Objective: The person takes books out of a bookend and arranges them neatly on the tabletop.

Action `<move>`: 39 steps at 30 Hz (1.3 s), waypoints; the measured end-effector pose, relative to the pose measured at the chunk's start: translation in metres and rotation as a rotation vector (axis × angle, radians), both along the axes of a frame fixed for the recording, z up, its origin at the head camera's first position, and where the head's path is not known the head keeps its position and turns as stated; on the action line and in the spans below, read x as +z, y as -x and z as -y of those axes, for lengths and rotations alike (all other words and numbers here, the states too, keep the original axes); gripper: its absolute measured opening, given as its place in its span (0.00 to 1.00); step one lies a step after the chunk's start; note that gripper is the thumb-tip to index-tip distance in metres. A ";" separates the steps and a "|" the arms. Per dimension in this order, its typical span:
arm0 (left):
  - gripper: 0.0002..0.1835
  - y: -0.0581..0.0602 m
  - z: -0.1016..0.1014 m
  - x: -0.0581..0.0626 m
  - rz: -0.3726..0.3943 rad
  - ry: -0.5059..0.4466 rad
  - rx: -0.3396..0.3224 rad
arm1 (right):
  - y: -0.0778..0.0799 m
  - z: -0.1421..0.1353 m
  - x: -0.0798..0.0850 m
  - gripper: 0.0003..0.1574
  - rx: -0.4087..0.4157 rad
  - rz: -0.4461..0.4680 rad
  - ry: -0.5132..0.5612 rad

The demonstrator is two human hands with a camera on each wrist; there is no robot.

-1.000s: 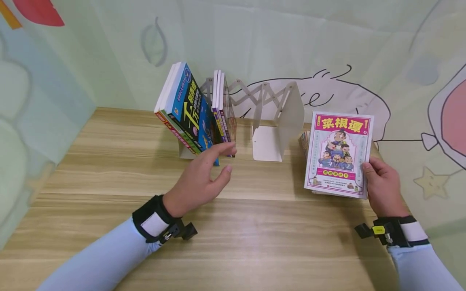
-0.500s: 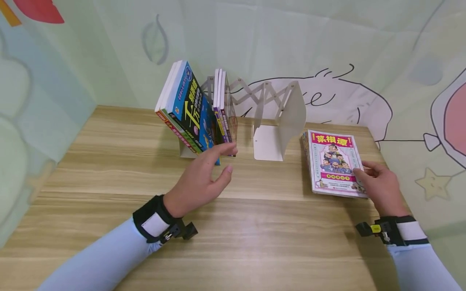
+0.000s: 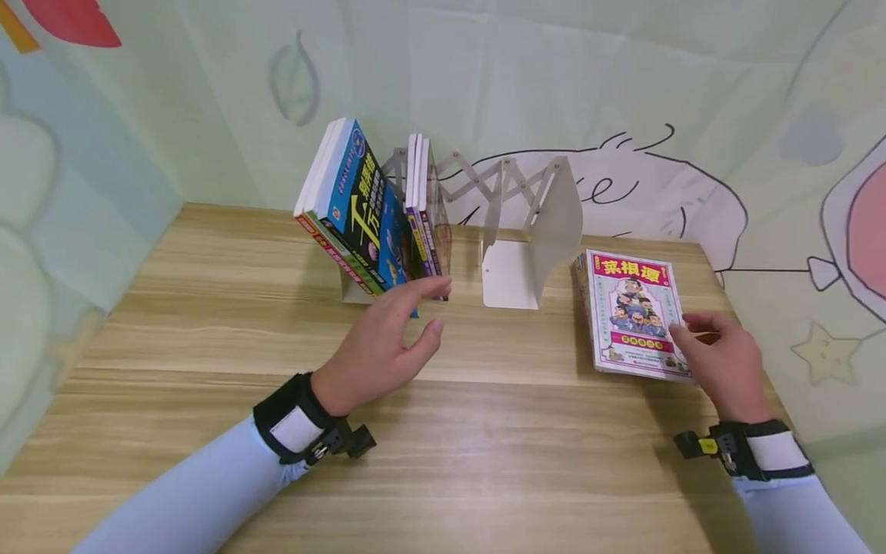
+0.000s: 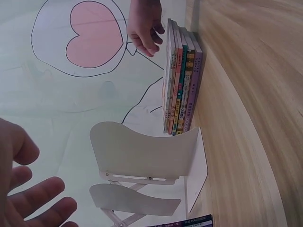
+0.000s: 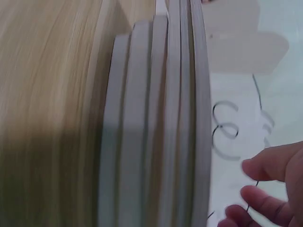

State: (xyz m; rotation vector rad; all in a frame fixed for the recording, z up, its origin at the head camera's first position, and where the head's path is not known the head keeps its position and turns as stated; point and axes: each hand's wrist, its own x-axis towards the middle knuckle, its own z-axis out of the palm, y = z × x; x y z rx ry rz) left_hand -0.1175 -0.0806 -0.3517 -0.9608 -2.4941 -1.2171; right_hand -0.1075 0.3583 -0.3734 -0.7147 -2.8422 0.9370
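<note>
On the right of the table lies a stack of several books (image 4: 182,85), topped by a book with a pink-bordered cartoon cover (image 3: 637,312). My right hand (image 3: 727,362) hovers at the stack's right edge, fingers loosely bent; the right wrist view shows a gap between the fingertips and the book pages. My left hand (image 3: 377,346) is held in front of a white metal book rack (image 3: 512,273), fingers extended and holding nothing. Large blue-covered books (image 3: 360,208) lean in the rack's left part. Thin purple-spined books (image 3: 424,219) stand beside them.
The rack's right end panel (image 3: 559,223) stands left of the stack. Behind the wooden table (image 3: 484,462) hangs a printed cloth backdrop (image 3: 484,77), which also runs along the right side.
My right hand has lowered the pink-bordered book onto the stack and let go of it, with the fingers drawn slightly off its edge. My left hand has stayed in place.
</note>
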 end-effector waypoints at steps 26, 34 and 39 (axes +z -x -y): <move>0.28 -0.002 -0.001 -0.004 0.043 0.023 0.022 | -0.016 0.142 0.019 0.37 0.883 -0.322 0.030; 0.27 -0.003 -0.001 -0.004 0.055 0.049 0.025 | -0.017 0.154 0.023 0.38 0.930 -0.271 0.059; 0.28 -0.004 0.000 -0.005 0.068 0.049 0.021 | -0.016 0.155 0.022 0.37 0.926 -0.245 0.081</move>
